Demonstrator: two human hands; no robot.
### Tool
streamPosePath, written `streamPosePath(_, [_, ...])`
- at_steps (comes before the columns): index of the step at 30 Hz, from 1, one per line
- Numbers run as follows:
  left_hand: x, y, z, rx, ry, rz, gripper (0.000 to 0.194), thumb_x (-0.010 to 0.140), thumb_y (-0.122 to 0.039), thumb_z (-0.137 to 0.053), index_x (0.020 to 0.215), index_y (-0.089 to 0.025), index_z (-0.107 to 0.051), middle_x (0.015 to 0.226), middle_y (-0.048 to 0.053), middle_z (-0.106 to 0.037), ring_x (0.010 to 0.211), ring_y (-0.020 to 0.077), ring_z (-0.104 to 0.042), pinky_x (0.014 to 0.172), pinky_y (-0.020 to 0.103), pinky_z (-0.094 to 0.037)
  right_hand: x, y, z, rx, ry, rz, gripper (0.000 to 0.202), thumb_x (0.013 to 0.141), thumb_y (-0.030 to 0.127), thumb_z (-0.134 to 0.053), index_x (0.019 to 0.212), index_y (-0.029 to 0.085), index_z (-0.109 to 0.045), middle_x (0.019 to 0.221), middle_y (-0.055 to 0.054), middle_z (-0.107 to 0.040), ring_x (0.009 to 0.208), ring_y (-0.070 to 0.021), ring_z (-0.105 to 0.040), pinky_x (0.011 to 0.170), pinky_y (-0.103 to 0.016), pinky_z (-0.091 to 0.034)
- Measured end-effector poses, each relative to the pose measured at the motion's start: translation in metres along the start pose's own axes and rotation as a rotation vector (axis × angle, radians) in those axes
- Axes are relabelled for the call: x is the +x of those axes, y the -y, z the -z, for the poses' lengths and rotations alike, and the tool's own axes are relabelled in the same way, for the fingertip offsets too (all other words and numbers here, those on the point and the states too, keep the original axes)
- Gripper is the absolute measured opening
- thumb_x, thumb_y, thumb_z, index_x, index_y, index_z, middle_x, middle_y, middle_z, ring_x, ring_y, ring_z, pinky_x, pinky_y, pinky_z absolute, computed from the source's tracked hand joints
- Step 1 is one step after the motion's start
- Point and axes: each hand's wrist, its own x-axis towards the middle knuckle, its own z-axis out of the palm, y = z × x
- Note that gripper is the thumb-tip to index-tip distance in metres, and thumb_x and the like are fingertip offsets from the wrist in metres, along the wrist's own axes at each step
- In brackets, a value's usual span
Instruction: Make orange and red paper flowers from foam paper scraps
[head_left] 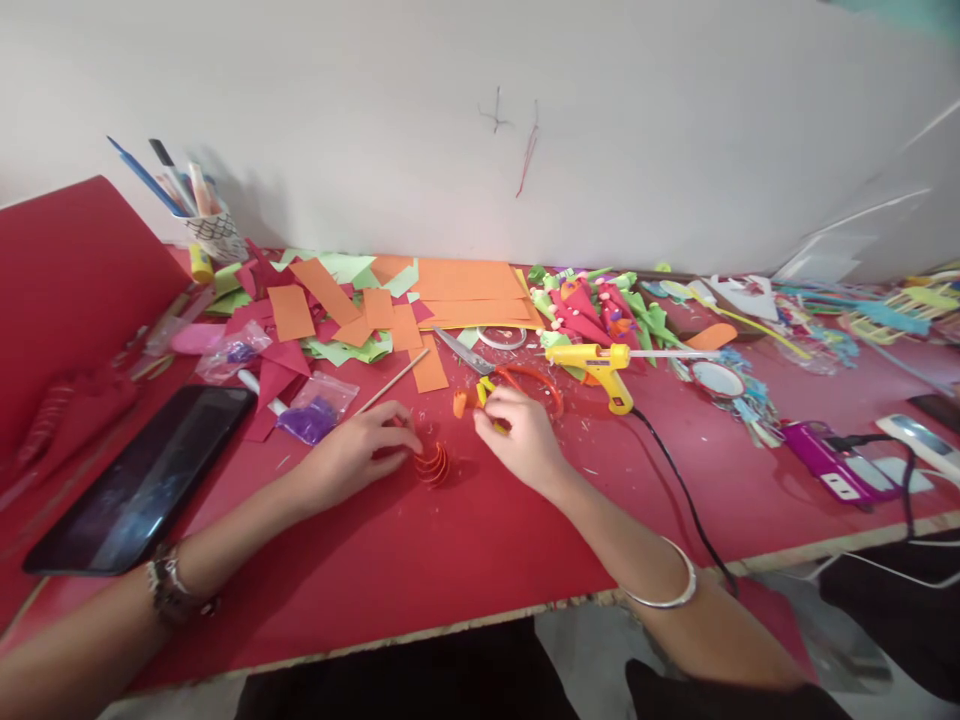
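Note:
My left hand (pixel 361 447) rests low over the red table, its fingers bent and the tips closed at the left edge of a small orange coil (pixel 432 466). To the right, my right hand (pixel 523 437) has its thumb and fingers pinched together; bits of yellow show around the fingertips, but what they grip is mostly hidden. Just left of those fingertips lies a small orange piece (pixel 460 403). Behind the right hand are scissors (pixel 466 352) with an orange handle loop, partly covered by the hand. A thin wooden stick (pixel 392 381) lies behind the left hand.
A yellow glue gun (pixel 600 366) lies right of the scissors, its black cord running to the front edge. Paper scraps (pixel 291 312) and orange sheets (pixel 472 290) line the wall. At left are a phone (pixel 142 480) and pen cup (pixel 216 236); at right, a purple power strip (pixel 836 465).

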Motion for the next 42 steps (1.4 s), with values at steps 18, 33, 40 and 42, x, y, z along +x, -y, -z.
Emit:
streamPosePath(18, [-0.002, 0.003, 0.004, -0.101, -0.097, -0.039, 0.018, 0.085, -0.02, -0.04, 0.094, -0.02, -0.056, 0.098, 0.005, -0.05, 0.091, 0.0138, -0.051, 0.081, 0.028, -0.043, -0.002, 0.007, -0.003, -0.227, 0.25, 0.08, 0.035, 0.072, 0.029, -0.051, 0.044, 0.016, -0.036, 0.048, 0.005, -0.035, 0.048, -0.0067, -0.03, 0.054, -0.023, -0.025])
streamPosePath(33, [0.005, 0.0, -0.001, -0.122, -0.193, -0.005, 0.015, 0.083, -0.024, -0.045, 0.094, -0.019, -0.054, 0.091, 0.003, -0.055, 0.07, 0.0095, -0.053, 0.064, 0.022, -0.045, -0.007, 0.002, 0.069, -0.181, 0.085, -0.129, 0.036, 0.081, 0.028, -0.041, 0.051, 0.018, -0.022, 0.049, 0.005, -0.025, 0.045, -0.0072, -0.026, 0.045, -0.022, -0.021])
streamPosePath(40, [0.005, -0.005, 0.001, -0.167, -0.15, -0.027, 0.011, 0.083, -0.028, -0.046, 0.087, -0.018, -0.05, 0.091, 0.003, -0.053, 0.072, 0.0107, -0.053, 0.068, 0.025, -0.045, -0.036, -0.026, 0.106, -0.387, 0.293, -0.311, 0.038, 0.081, 0.04, -0.041, 0.052, 0.018, -0.027, 0.046, 0.006, -0.027, 0.043, -0.0073, -0.028, 0.043, -0.02, -0.019])
streamPosePath(42, [-0.002, -0.01, 0.0, -0.171, -0.141, -0.007, 0.015, 0.081, -0.031, -0.049, 0.088, -0.019, -0.047, 0.09, 0.002, -0.051, 0.069, 0.0104, -0.052, 0.067, 0.026, -0.045, -0.039, -0.031, 0.109, -0.406, 0.274, -0.338, 0.037, 0.08, 0.041, -0.041, 0.053, 0.018, -0.03, 0.046, 0.006, -0.03, 0.043, -0.0075, -0.03, 0.043, -0.02, -0.021])
